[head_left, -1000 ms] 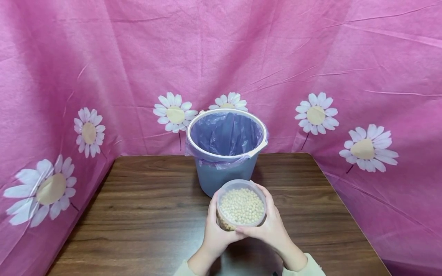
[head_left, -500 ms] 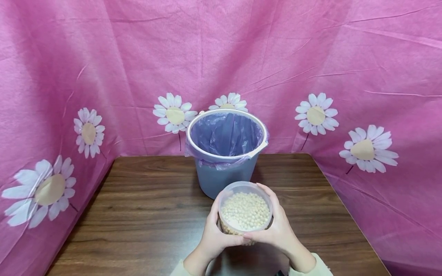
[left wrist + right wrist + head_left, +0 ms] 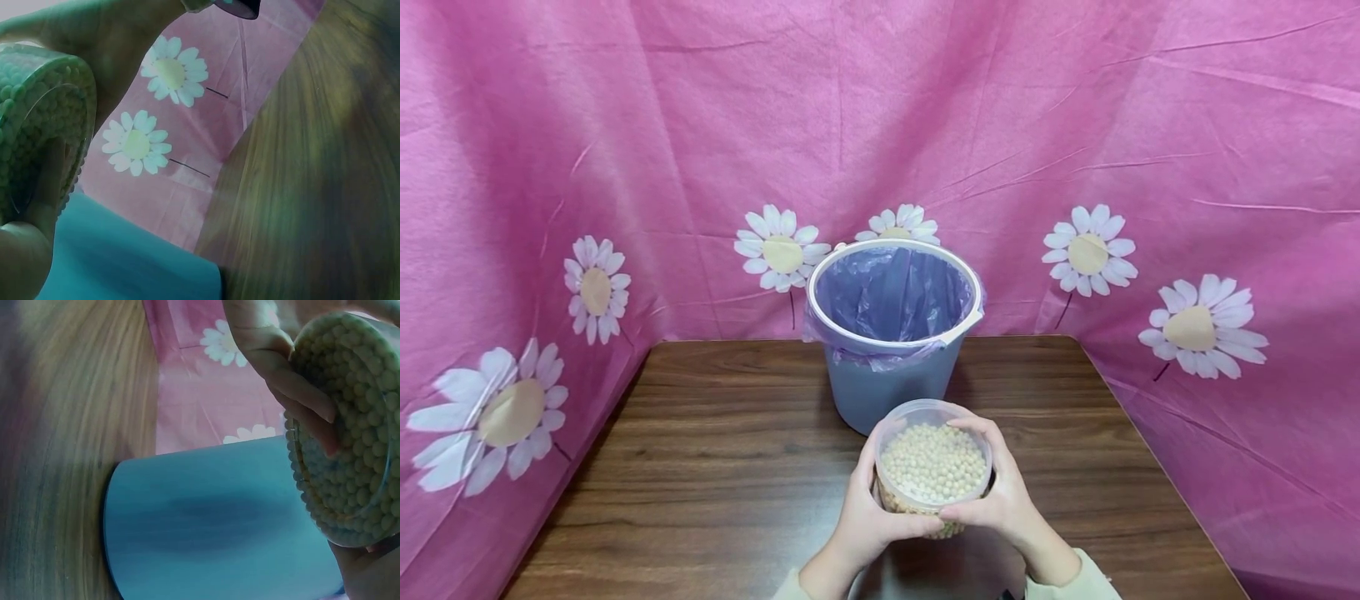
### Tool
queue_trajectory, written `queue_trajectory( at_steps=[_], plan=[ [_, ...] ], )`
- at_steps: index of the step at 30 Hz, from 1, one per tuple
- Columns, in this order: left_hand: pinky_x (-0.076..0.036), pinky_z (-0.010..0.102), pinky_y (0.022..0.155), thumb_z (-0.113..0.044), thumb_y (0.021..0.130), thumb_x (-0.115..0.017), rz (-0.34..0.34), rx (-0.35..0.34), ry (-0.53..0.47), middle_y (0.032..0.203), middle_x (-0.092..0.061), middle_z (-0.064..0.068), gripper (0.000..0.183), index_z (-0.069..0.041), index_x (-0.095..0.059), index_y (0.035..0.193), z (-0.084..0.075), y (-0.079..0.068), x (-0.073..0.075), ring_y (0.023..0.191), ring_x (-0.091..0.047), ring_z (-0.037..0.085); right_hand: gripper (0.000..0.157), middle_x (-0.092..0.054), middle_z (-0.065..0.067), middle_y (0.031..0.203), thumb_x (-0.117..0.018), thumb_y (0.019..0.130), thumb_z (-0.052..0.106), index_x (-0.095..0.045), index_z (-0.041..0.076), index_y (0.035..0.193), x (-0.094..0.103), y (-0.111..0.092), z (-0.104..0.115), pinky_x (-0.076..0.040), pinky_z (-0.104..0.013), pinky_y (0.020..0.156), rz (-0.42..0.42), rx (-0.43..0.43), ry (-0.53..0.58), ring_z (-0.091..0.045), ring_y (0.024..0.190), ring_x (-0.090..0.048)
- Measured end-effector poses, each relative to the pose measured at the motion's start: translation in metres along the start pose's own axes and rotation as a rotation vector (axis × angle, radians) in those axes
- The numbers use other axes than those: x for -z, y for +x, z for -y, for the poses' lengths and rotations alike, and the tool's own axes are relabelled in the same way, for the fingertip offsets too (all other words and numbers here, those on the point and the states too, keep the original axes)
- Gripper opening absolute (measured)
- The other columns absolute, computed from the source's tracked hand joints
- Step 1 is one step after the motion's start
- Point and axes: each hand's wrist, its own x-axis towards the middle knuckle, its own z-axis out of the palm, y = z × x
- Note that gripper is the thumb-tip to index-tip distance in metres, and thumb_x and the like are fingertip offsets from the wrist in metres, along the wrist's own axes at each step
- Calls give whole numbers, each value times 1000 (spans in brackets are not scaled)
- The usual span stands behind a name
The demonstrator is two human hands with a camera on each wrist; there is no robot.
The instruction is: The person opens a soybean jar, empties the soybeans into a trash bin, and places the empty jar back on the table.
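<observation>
Both hands hold a round, clear plastic tub (image 3: 925,412) full of pale round beans (image 3: 934,461), just in front of the bin. My left hand (image 3: 874,510) grips its left side, the thumb lying across the near wall. On the other side my right hand (image 3: 1002,493) curls round the wall, with its thumb at the near side and a fingertip at the far right of the rim. The wrist views show the tub's underside (image 3: 359,462) raised off the table, with fingers (image 3: 300,394) spread against it. The tub stands nearly upright.
Behind the tub, a blue-grey bin (image 3: 887,387) with a white rim ring and a purple bag liner (image 3: 891,292) stands on the brown wooden table (image 3: 722,433). A pink cloth (image 3: 962,108) with daisies surrounds the table at the back and sides.
The tub has come slightly toward me and to the right, held in both hands. A right fingertip has shifted inward over the rim. The bin has stayed put.
</observation>
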Motion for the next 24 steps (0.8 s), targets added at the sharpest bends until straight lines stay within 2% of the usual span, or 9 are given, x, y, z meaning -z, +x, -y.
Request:
queue_trajectory(
  at_steps=[7, 15, 21, 24],
  plan=[
    [-40, 24, 111, 11, 59, -85, -16, -43, -29, 147, -41, 27, 107, -5, -32, 151, 3, -2, -3, 130, -48, 18, 83, -43, -15, 150, -88, 63, 8, -42, -9, 130, -1, -1, -2, -39, -21, 106, -15, -22, 32, -14, 131, -49],
    [-39, 23, 111, 9, 56, -88, -64, 15, -10, 151, -41, 18, 120, -18, -27, 156, 4, -5, -9, 132, -47, 17, 78, -54, -2, 137, -86, 74, 18, -40, -13, 129, 1, 4, -5, -43, -20, 101, -48, -26, 63, -12, 122, -54],
    [-42, 25, 110, 10, 57, -88, -53, -16, -5, 151, -40, 19, 120, -17, -26, 156, 6, -2, -8, 131, -47, 18, 81, -53, 0, 141, -82, 79, 27, -36, -10, 134, 2, 7, -6, -40, -18, 103, -56, 2, 76, -10, 124, -52],
    [-41, 23, 110, 10, 56, -88, -54, -30, 10, 151, -38, 19, 120, -16, -26, 156, 6, -2, -7, 132, -47, 17, 82, -50, -7, 146, -79, 84, 30, -32, -12, 136, 1, 11, -6, -38, -19, 106, -59, 73, 89, -12, 129, -51]
  ],
)
